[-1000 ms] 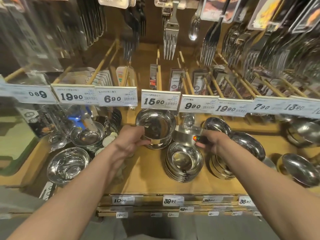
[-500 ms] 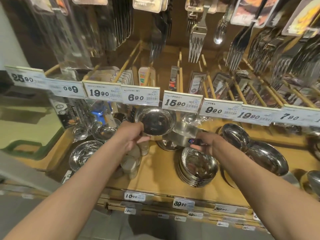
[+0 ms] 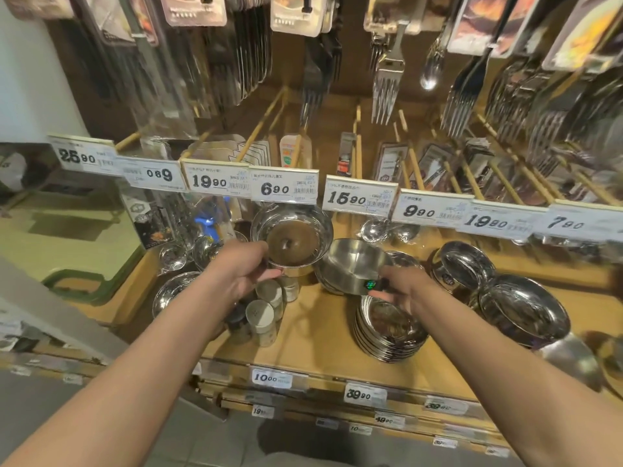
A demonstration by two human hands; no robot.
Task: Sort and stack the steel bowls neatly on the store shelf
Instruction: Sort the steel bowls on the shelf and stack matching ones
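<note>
Head view: my left hand (image 3: pixel 244 274) grips the near rim of a wide steel bowl (image 3: pixel 292 239), thumb curled over the edge, holding it lifted and tilted toward me just under the 6.90 price tag (image 3: pixel 285 188). My right hand (image 3: pixel 406 288) pinches the near rim of a deeper steel bowl with a coloured sticker (image 3: pixel 350 267), fingers clamped at the sticker; this bowl is tilted, touching the wide one on its right side. The two hands are apart, one bowl each.

Just below my right hand sits a stack of shallow steel dishes (image 3: pixel 391 328) on the wooden shelf (image 3: pixel 313 335), near the front edge. To the right, two more stacks of steel bowls (image 3: pixel 463 267) and (image 3: pixel 522 310), leaning, touching each other. Far left on the shelf a single steel bowl (image 3: pixel 172 291), partly hidden behind my left forearm. Under my left hand, small round canisters (image 3: pixel 261 316) lie clustered, some on their sides.

Behind the price tags, a row of packaged cutlery; above, packaged forks (image 3: pixel 384 89) hang on hooks. Shelf-edge tag 39.90 (image 3: pixel 364 395) sits on the front lip. Right edge blurred, can't tell what's there.
</note>
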